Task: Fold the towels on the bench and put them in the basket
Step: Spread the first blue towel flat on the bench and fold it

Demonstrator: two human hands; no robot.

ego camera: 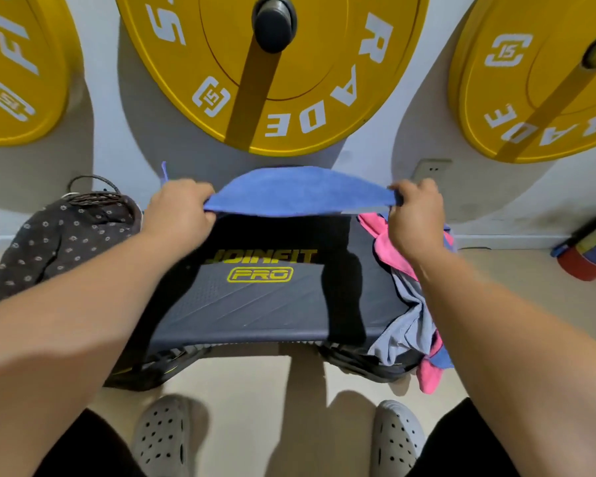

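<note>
Blue terry cloth fills the middle of the head view: a blue towel (300, 192) stretched left to right, lifted above the far half of the bench (255, 304). We see the left hand (178, 208) with its fingers curled round the towel's left end and the right hand (415, 215) curled round its right end. The cloth bows upward between them. Its long axis runs side to side, in line with the bench's near edge.

Below it, the dark pad with yellow lettering lies bare, and we judge there is room to lay the towel flat for folding. A heap of pink and grey towels (410, 304) covers the bench's right end, just beneath the right hand, and spills over the near corner. The basket (66, 242), lined in dark flowered fabric, sits at middle left, beside the bench and nearer the left hand. Yellow weight plates (272, 63) hang on the wall close behind, so we judge there is little room beyond.
</note>
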